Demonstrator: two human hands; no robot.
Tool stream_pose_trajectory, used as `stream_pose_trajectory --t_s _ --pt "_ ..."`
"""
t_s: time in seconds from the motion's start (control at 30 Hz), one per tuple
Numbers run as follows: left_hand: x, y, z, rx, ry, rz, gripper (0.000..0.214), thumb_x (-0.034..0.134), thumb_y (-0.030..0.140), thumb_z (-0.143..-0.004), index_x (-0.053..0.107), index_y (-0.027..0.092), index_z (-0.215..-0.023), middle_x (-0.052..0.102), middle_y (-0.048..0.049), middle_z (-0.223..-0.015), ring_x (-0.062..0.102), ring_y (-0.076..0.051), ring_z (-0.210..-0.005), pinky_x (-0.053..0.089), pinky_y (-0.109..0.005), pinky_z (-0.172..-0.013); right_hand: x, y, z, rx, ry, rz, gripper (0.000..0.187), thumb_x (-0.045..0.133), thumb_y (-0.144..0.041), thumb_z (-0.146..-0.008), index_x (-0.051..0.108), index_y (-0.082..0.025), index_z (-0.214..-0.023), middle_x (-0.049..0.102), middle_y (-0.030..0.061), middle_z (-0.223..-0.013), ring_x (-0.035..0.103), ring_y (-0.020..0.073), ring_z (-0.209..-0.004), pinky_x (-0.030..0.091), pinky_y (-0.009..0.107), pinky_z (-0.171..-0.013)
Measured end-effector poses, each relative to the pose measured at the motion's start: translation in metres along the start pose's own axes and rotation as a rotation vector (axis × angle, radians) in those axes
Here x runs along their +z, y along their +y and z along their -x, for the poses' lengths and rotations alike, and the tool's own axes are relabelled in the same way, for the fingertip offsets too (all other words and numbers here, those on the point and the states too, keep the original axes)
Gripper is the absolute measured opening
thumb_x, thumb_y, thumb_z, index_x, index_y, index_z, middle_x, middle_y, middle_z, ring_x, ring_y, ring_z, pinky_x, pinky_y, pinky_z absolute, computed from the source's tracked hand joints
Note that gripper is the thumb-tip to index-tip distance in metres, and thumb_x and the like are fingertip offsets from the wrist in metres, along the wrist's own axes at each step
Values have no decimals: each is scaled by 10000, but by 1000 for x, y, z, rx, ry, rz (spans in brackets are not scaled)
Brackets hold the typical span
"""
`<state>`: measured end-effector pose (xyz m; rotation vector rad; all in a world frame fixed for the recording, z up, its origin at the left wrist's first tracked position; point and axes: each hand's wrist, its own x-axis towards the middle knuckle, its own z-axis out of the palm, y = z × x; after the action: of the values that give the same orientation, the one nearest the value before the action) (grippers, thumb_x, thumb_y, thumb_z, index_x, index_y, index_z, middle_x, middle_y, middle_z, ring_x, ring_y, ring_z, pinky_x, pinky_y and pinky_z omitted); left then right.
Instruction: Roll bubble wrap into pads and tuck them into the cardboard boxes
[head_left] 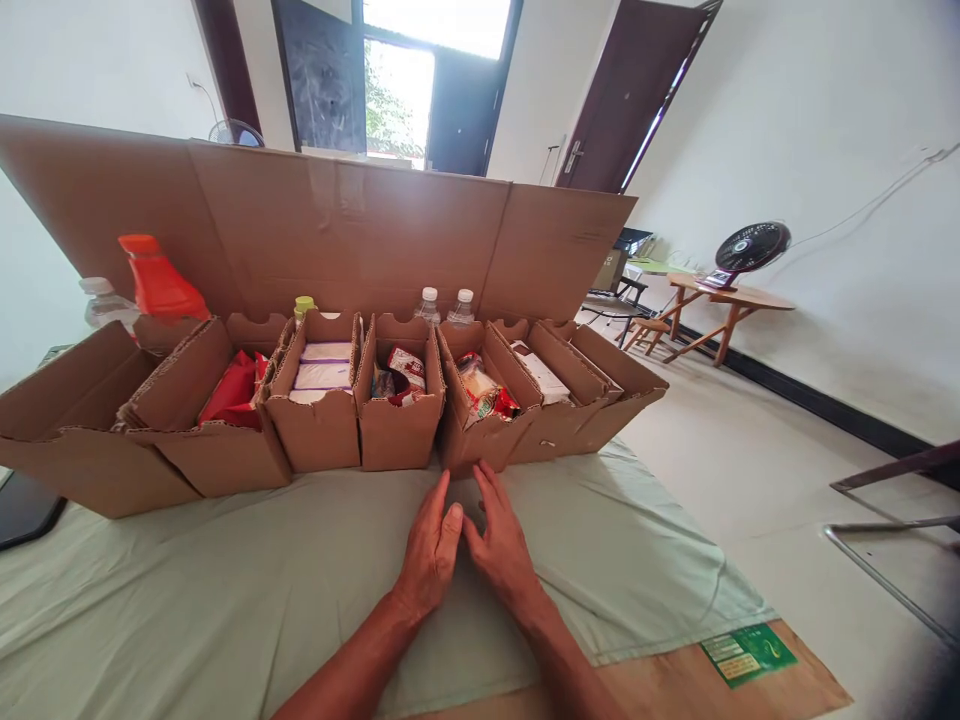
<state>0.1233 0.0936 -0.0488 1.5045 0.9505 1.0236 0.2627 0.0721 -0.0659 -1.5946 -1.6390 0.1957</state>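
Note:
My left hand (pixel 431 545) and my right hand (pixel 499 540) lie flat side by side on the pale green cloth (pixel 225 590), fingers stretched forward and thumbs touching. Neither holds anything. Just beyond the fingertips stands a row of open cardboard boxes (pixel 397 430). One box holds red packets (pixel 234 392), another white packs (pixel 324 372), another snack bags (pixel 405 372), another mixed packets (pixel 484 390), and another a white pack (pixel 541 378).
A tall cardboard sheet (pixel 337 235) stands behind the boxes, with an orange-capped bottle (pixel 157 280) and clear water bottles (pixel 444 308) in front of it. A wooden table with a black fan (pixel 739 255) stands at the right. A metal frame (pixel 885 560) lies on the floor.

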Motion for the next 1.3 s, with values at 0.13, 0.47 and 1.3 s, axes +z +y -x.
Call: stream_pose_trajectory --t_s 0.13,0.47,1.3 --pt "1 1 0 -10 -11 -9 653 365 467 -1014 406 77 -1535 392 -172 -1626 356 -260 -1516 260 -452 -1262 7 10 -1 -23 -34 -7 624 546 -321 -915 471 -182 -1519 461 153 -1578 427 298 -1468 413 537 -1179" --pt "3 2 -4 52 34 1 516 391 433 -1007 590 126 -1371 613 -188 -1421 564 -293 -1319 397 -489 -1160 -21 -35 -15 -15 6 -54 407 488 -267 -941 622 -198 -1319 708 141 -1264 708 241 -1086 616 387 -865" --pt "-127 -9 148 57 395 -189 382 628 366 -877 711 247 -1230 705 -124 -1273 672 -321 -1172 540 -507 -1027 -167 -84 51 22 -99 37 282 619 -537 -876 761 -311 -967 798 65 -898 758 271 -784 611 351 -727"
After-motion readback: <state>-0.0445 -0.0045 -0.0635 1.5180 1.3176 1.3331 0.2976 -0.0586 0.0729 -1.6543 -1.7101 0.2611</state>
